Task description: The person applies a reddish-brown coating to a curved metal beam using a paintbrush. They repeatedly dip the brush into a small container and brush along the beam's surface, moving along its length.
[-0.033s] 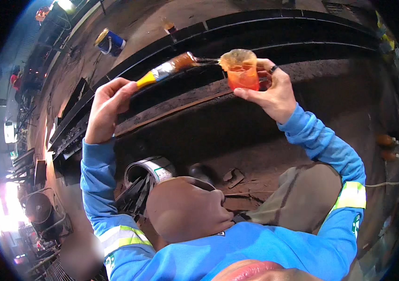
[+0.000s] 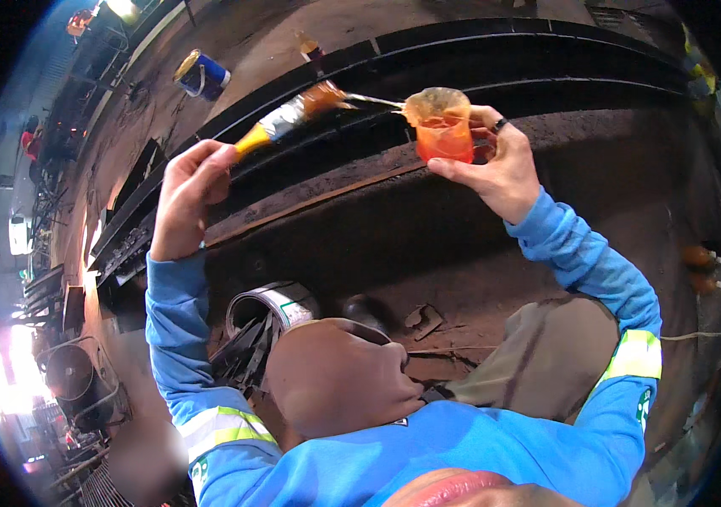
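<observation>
My left hand (image 2: 183, 198) is closed around the yellow handle of a paintbrush (image 2: 289, 118), which has a silver ferrule and orange-brown bristles. The brush slants up to the right, its bristles slightly blurred. My right hand (image 2: 506, 169) grips a translucent orange cup (image 2: 445, 142) with a ragged, coated rim and reddish-orange contents, thumb at the near side and fingers behind it. A thin pale line (image 2: 375, 101) runs between the bristles and the cup rim; whether it is a strand or something stiff I cannot tell. The bristles are apart from the cup.
Long black beams (image 2: 479, 68) stretch across beyond my hands. Near my knee a white can (image 2: 294, 302) lies tilted with dark strips in it. Farther off are a blue bucket (image 2: 208, 78), a small bottle (image 2: 311, 51) and, at left, a round fan (image 2: 71, 372).
The brush has shifted slightly left and up, so the gap between its bristles and the cup is wider. The cup stays in my right hand at nearly the same place.
</observation>
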Available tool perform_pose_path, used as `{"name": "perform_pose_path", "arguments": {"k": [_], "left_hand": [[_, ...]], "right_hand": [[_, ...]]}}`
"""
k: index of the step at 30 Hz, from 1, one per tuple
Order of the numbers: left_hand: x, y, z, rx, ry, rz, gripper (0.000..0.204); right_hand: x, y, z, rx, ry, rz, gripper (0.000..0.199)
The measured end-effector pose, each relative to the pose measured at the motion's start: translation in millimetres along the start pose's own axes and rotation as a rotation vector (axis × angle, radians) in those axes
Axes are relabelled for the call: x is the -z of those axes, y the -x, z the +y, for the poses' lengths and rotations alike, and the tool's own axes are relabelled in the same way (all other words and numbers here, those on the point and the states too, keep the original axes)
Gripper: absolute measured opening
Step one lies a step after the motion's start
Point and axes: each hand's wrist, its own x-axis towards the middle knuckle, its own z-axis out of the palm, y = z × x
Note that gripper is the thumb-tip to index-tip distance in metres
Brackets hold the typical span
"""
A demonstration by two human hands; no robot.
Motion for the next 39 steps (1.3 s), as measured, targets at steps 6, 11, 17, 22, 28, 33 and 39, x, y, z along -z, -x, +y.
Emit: {"name": "perform_pose_path", "arguments": {"k": [6,11,17,22,28,33,39], "left_hand": [[75.6,21.2,30.4,-0.377,0.305,0.232,0.032],[167.9,64.9,118.4,-0.548,0.211,0.281,0.033],[162.4,61.2,83.7,-0.663,-0.536,0.61,0.027],[121.3,23.0,-51.9,-0.435,-0.961,0.485,0.022],[112.5,-23.3,-137.0,-0.405,-1.001,0.237,0.024],[113.1,-62.4,-154.2,-0.434,-0.932,0.261,0.027],[202.4,-17.8,-143.8,-0.236,-0.787,0.365,0.024]], "right_hand": [[6.1,-1.1,-4.4,-0.007,0.044,-0.015,0.063],[-6.9,-1.3,-2.8,-0.008,-0.039,-0.057,0.06],[-0.4,1.1,-12.4,0.042,-0.072,-0.075,0.059],[9.7,-0.9,-43.6,0.096,-0.085,-0.054,0.062],[45.5,9.5,-84.1,0.08,0.079,-0.037,0.066],[100.4,41.5,-98.4,0.004,0.217,0.069,0.061],[109.0,60.0,-94.0,-0.028,0.199,0.067,0.058]]}}
